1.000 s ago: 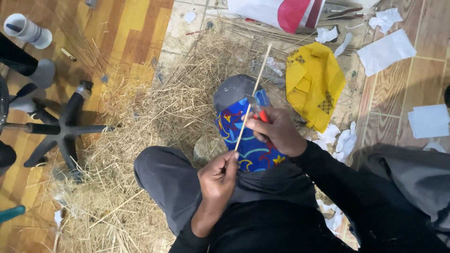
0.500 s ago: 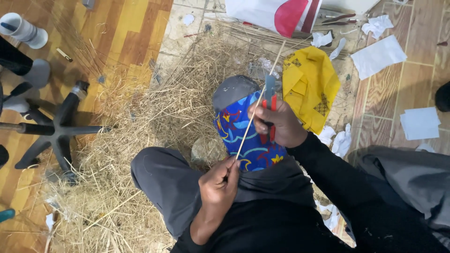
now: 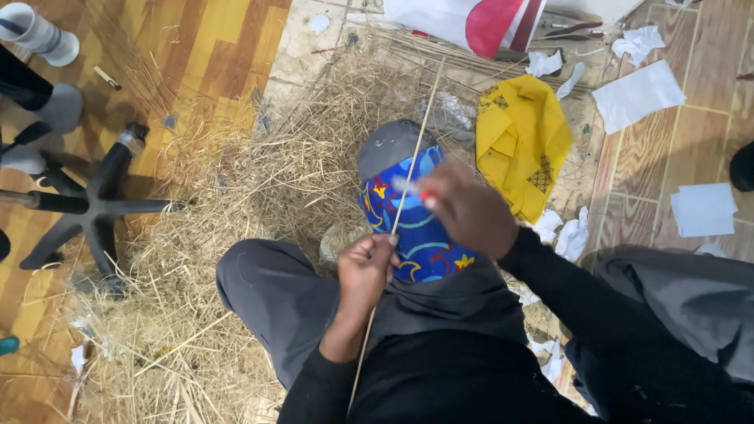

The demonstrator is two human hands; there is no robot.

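My left hand grips a long thin pale stick near its lower part; the stick runs up and away over the straw. My right hand is higher along the stick, blurred, closed on a small tool with a red handle whose pale blade touches the stick. Under both hands lies my foot in a blue patterned sock with a grey toe. My grey-trousered knee is at the lower left.
Loose straw covers the floor around me. A yellow cloth lies to the right, with white paper sheets and crumpled scraps beyond. A black chair base stands at the left. A red-and-white bag lies at the top.
My right hand has slid along the stick with the tool, moving away and then back a little. The left hand keeps its hold lower down.
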